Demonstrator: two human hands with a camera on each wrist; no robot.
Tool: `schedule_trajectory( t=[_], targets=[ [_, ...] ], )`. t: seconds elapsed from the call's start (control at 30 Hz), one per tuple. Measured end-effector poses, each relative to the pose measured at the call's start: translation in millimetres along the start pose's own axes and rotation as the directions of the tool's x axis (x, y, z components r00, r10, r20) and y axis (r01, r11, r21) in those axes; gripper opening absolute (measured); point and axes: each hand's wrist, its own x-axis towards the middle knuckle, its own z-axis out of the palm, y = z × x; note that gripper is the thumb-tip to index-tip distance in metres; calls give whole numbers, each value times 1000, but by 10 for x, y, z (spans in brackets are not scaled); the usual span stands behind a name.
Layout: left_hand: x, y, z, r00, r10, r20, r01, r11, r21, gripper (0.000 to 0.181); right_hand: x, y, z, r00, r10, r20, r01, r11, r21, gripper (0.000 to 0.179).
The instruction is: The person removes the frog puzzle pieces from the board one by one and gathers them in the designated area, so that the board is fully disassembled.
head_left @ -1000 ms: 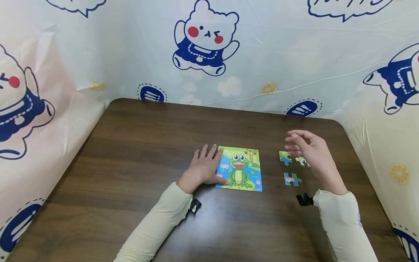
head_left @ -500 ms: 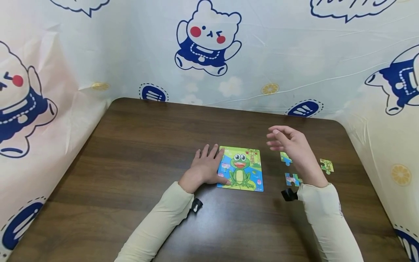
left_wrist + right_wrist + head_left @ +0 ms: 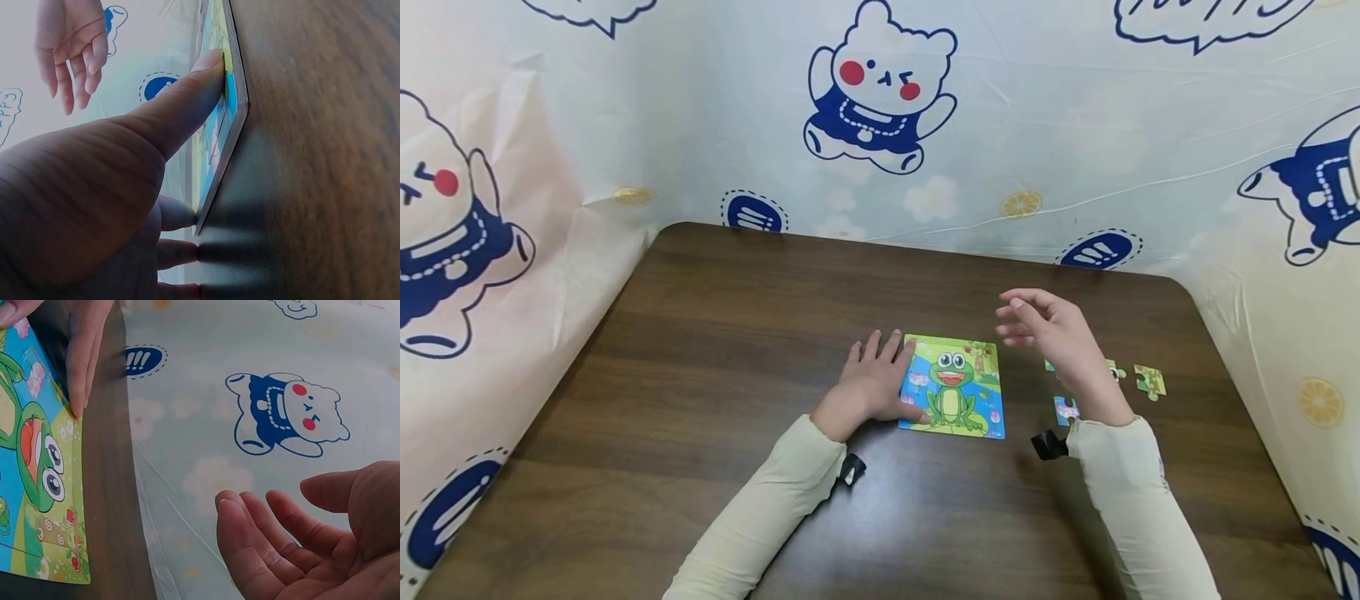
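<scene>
A square frog puzzle board (image 3: 951, 385) lies flat on the table, frog picture up. My left hand (image 3: 871, 387) rests at its left side with spread fingers, the thumb on the picture near the lower left corner and the index finger at the upper left edge. In the left wrist view the thumb (image 3: 187, 100) lies over the board's edge. Up and right of the board hovers my right hand (image 3: 1060, 342), fingers loosely bent. The right wrist view shows nothing between its thumb and fingers (image 3: 250, 544).
Loose jigsaw pieces lie right of the board: a green one (image 3: 1150, 381) at the far right, a blue-pink one (image 3: 1066, 411) nearer, and others partly hidden behind my right hand. The brown wooden table (image 3: 700, 375) is enclosed by a patterned curtain (image 3: 700, 125).
My right hand has moved left, from over the loose pieces toward the board, uncovering the green piece at the far right. My left hand stays on the board.
</scene>
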Motion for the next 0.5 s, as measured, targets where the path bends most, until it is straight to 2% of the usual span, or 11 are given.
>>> schedule_trajectory(
  t=[0.23, 0.5],
  targets=[
    [30, -10, 30, 1000, 2, -11, -2, 1000, 3, 117, 1, 39, 29, 1000, 26, 3, -26, 1000, -5, 41],
    [20, -9, 23, 1000, -3, -10, 3, 1000, 1, 117, 49, 169, 137, 997, 64, 41, -63, 998, -14, 42]
  ],
)
